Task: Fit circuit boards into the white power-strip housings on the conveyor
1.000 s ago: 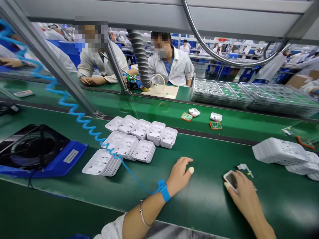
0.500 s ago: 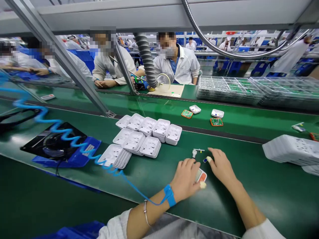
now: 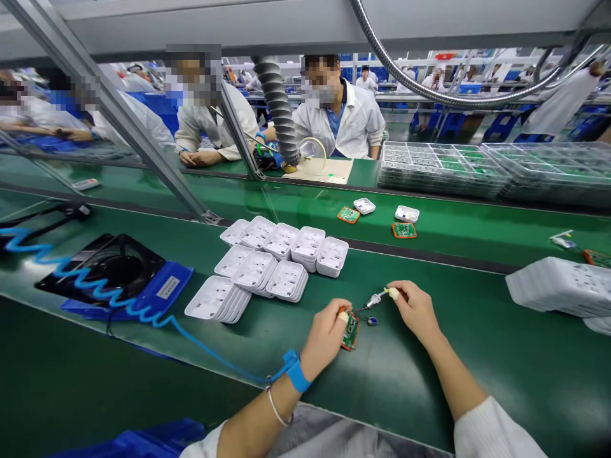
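My left hand [image 3: 325, 340], with a blue wrist strap [image 3: 296, 370], grips an orange-edged green circuit board [image 3: 351, 332] between thumb and fingers. The board's component side faces up and it is tilted. My right hand [image 3: 416, 312] pinches the thin end of a small white-and-silver part [image 3: 375, 299]. Dark thin wires run from this part toward the board. A small blue-topped round component [image 3: 372, 321] is between the hands, close to the table. Pale finger covers show on both hands. Left of my hands, white plastic housings [image 3: 286, 280] are stacked in rows.
A green conveyor [image 3: 296, 207] beyond the bench carries circuit boards [image 3: 404, 230] and white housings [image 3: 407, 214]. More white housings [image 3: 558, 286] are stacked at right. A black fan [image 3: 119, 267] and coiled blue cord [image 3: 90, 286] lie left. Clear trays [image 3: 429, 168] and co-workers [image 3: 334, 121] are opposite.
My left hand has moved left and now grips the board, its circuit side showing instead of the display side. My right hand has closed on the white part. Items on the conveyor have shifted left.
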The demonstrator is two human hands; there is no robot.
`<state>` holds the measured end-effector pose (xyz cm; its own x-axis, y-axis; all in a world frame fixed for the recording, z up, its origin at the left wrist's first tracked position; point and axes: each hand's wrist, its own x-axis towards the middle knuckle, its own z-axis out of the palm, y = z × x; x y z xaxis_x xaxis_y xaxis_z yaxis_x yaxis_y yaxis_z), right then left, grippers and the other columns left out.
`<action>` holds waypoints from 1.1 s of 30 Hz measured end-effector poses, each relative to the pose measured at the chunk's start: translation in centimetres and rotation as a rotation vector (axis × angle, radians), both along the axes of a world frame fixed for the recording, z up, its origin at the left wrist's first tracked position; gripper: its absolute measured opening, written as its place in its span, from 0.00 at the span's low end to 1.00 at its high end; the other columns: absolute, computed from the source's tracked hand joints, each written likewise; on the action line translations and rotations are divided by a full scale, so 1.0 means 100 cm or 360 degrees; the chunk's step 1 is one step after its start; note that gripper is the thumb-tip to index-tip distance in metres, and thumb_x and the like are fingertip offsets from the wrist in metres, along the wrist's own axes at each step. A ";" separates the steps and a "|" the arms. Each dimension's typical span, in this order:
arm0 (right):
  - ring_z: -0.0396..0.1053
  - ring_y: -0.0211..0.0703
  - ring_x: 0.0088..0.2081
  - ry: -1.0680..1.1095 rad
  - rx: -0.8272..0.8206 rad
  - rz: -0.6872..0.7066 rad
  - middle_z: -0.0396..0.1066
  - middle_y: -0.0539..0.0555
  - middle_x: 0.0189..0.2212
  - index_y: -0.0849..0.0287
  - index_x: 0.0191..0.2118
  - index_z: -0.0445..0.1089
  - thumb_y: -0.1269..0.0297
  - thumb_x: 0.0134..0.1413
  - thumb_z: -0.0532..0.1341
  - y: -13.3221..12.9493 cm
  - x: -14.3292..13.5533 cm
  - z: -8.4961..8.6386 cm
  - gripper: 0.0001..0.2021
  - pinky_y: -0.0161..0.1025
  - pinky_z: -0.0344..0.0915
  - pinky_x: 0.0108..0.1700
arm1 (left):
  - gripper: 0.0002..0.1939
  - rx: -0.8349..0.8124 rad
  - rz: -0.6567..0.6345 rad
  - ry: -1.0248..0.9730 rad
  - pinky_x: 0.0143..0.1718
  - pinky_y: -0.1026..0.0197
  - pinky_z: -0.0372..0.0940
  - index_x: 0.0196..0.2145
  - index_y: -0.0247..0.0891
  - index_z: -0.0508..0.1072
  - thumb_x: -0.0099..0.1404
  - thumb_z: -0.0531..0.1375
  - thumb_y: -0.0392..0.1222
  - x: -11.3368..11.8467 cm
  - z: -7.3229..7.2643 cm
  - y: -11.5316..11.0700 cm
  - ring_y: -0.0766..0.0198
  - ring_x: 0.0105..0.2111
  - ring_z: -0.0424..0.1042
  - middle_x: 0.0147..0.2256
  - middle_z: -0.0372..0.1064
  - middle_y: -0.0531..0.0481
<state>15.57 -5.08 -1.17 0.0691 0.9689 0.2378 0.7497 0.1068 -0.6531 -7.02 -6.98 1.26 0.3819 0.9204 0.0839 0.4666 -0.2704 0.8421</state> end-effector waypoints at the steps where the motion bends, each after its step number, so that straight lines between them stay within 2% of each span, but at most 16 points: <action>1: 0.65 0.40 0.30 0.0051 -0.0014 -0.0008 0.70 0.53 0.32 0.56 0.37 0.69 0.59 0.56 0.50 -0.001 -0.002 0.002 0.12 0.37 0.60 0.34 | 0.14 -0.0115 0.0070 -0.0031 0.41 0.60 0.63 0.43 0.39 0.65 0.64 0.45 0.35 -0.008 -0.003 0.003 0.63 0.39 0.69 0.40 0.69 0.49; 3: 0.65 0.40 0.28 0.0115 -0.0057 0.0005 0.70 0.51 0.29 0.56 0.37 0.68 0.57 0.56 0.50 -0.001 -0.008 0.004 0.13 0.36 0.60 0.32 | 0.13 -0.0242 0.0147 -0.0007 0.38 0.60 0.63 0.41 0.38 0.66 0.63 0.45 0.35 -0.021 -0.008 0.006 0.63 0.35 0.69 0.35 0.71 0.50; 4: 0.65 0.39 0.27 0.0137 -0.0081 0.0027 0.70 0.51 0.27 0.56 0.37 0.68 0.57 0.57 0.49 -0.001 -0.012 0.005 0.14 0.36 0.59 0.32 | 0.12 -0.0205 0.0176 0.0047 0.38 0.59 0.63 0.40 0.38 0.66 0.63 0.46 0.35 -0.025 -0.010 0.007 0.62 0.35 0.69 0.35 0.70 0.49; 7: 0.65 0.39 0.26 0.0239 -0.0133 0.0110 0.70 0.50 0.26 0.56 0.36 0.65 0.55 0.58 0.48 0.002 -0.023 0.005 0.14 0.35 0.59 0.31 | 0.11 0.0193 0.0215 0.0311 0.42 0.56 0.60 0.40 0.38 0.66 0.63 0.47 0.35 -0.025 -0.006 0.002 0.59 0.40 0.66 0.38 0.67 0.47; 9: 0.67 0.39 0.28 0.0348 -0.0144 0.0153 0.71 0.51 0.28 0.56 0.35 0.63 0.55 0.58 0.48 0.006 -0.029 0.003 0.13 0.35 0.60 0.32 | 0.10 0.0419 0.0091 0.0482 0.43 0.55 0.59 0.37 0.39 0.67 0.64 0.48 0.35 -0.012 0.001 -0.001 0.58 0.40 0.63 0.37 0.66 0.47; 12: 0.68 0.39 0.28 0.0446 -0.0143 0.0172 0.71 0.50 0.27 0.56 0.34 0.61 0.55 0.58 0.49 0.011 -0.037 0.001 0.11 0.34 0.61 0.32 | 0.07 0.0579 -0.0193 0.0759 0.38 0.55 0.58 0.35 0.38 0.68 0.62 0.51 0.35 0.018 0.007 0.000 0.57 0.38 0.62 0.35 0.64 0.46; 15: 0.68 0.39 0.29 0.0405 -0.0106 0.0168 0.70 0.50 0.27 0.56 0.34 0.62 0.57 0.57 0.49 0.014 -0.039 -0.001 0.10 0.35 0.61 0.33 | 0.06 0.0711 -0.0299 0.1012 0.36 0.53 0.58 0.36 0.35 0.67 0.60 0.53 0.35 0.044 0.002 0.004 0.54 0.37 0.61 0.36 0.63 0.43; 17: 0.67 0.40 0.29 0.0367 -0.0091 0.0171 0.70 0.50 0.28 0.56 0.35 0.63 0.58 0.57 0.49 0.014 -0.038 -0.003 0.10 0.36 0.61 0.33 | 0.07 0.0757 -0.0308 0.1079 0.36 0.52 0.57 0.36 0.33 0.67 0.60 0.51 0.33 0.052 -0.004 0.006 0.53 0.38 0.61 0.36 0.63 0.41; 19: 0.67 0.39 0.29 0.0368 -0.0090 0.0180 0.69 0.50 0.28 0.56 0.36 0.63 0.58 0.57 0.50 0.011 -0.035 -0.005 0.10 0.36 0.61 0.33 | 0.08 0.0748 -0.0326 0.1023 0.37 0.52 0.57 0.36 0.34 0.66 0.59 0.50 0.31 0.051 -0.008 0.005 0.54 0.38 0.61 0.36 0.63 0.42; 22: 0.66 0.38 0.27 0.0383 -0.0063 0.0222 0.68 0.49 0.28 0.57 0.37 0.63 0.60 0.57 0.49 0.004 -0.033 -0.003 0.09 0.35 0.61 0.32 | 0.07 0.0536 -0.0243 0.0677 0.39 0.53 0.57 0.34 0.37 0.64 0.58 0.50 0.30 0.039 -0.011 0.008 0.57 0.37 0.63 0.35 0.65 0.46; 25: 0.65 0.38 0.29 0.0289 -0.0031 0.0395 0.68 0.50 0.29 0.56 0.37 0.64 0.63 0.58 0.50 -0.006 -0.036 0.004 0.08 0.35 0.60 0.33 | 0.06 0.0027 -0.0006 0.0040 0.36 0.59 0.59 0.35 0.38 0.60 0.60 0.49 0.31 0.027 -0.013 0.018 0.63 0.33 0.66 0.31 0.66 0.51; 28: 0.65 0.39 0.33 0.0166 -0.0024 0.0607 0.68 0.51 0.32 0.56 0.36 0.64 0.67 0.57 0.50 -0.014 -0.043 0.011 0.07 0.36 0.60 0.37 | 0.03 -0.0417 0.0021 -0.0529 0.31 0.63 0.61 0.35 0.38 0.57 0.62 0.49 0.36 0.021 -0.017 0.030 0.67 0.28 0.66 0.26 0.64 0.55; 30: 0.65 0.40 0.35 0.0108 -0.0008 0.0656 0.68 0.51 0.32 0.56 0.36 0.65 0.68 0.58 0.49 -0.015 -0.047 0.013 0.08 0.37 0.59 0.38 | 0.03 -0.0481 -0.0038 -0.0613 0.29 0.65 0.61 0.34 0.37 0.58 0.62 0.49 0.38 0.019 -0.019 0.033 0.67 0.26 0.66 0.25 0.62 0.55; 33: 0.64 0.40 0.34 0.0112 -0.0012 0.0631 0.67 0.51 0.32 0.56 0.36 0.64 0.69 0.58 0.49 -0.014 -0.050 0.011 0.07 0.37 0.59 0.37 | 0.06 -0.0293 -0.0104 -0.0355 0.30 0.65 0.59 0.37 0.37 0.62 0.62 0.50 0.39 0.018 -0.020 0.030 0.66 0.28 0.66 0.27 0.65 0.54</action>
